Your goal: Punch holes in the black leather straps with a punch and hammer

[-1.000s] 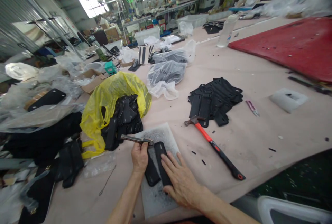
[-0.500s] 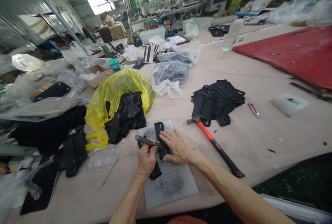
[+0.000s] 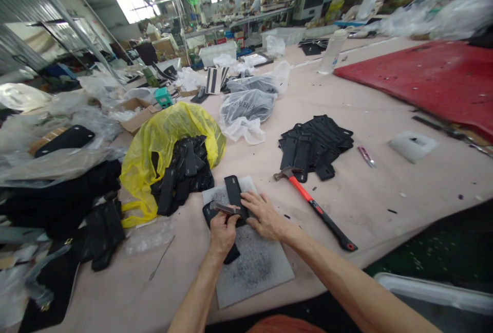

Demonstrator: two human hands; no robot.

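Left hand (image 3: 223,235): thumb and fingers pinching a slim metal tool (image 3: 226,209), which lies crosswise, its right end over the lower part of the upper black strip; contact between the two cannot be told.

Right hand (image 3: 268,217): fingers extended and slightly spread, tips at the right edge of the upper black strip (image 3: 232,189), thumb lower down.

Upper black strip: on a pale board (image 3: 256,271), toward its far end, slot at the top.

Lower black strip (image 3: 232,254): on the same board, partly hidden by the left hand, one end showing on either side.

Pale board: grey-speckled, set at an angle on the pinkish surface (image 3: 185,287).

Hammer (image 3: 307,197): red and black handle, lying right of the board, head just beside a heap of black pieces (image 3: 318,143).

Snips (image 3: 366,156): pink-handled, right of the heap.

White block (image 3: 413,146): farther right, dark spot on top.

Yellow plastic bag (image 3: 140,168): left of the board, mouth open, black pieces inside.

Thin wire tool (image 3: 162,257): left of the left hand, flat on the surface.

Clear plastic bag (image 3: 248,109): beyond the yellow one, dark contents, printed lettering.

Red board (image 3: 427,73): far right.
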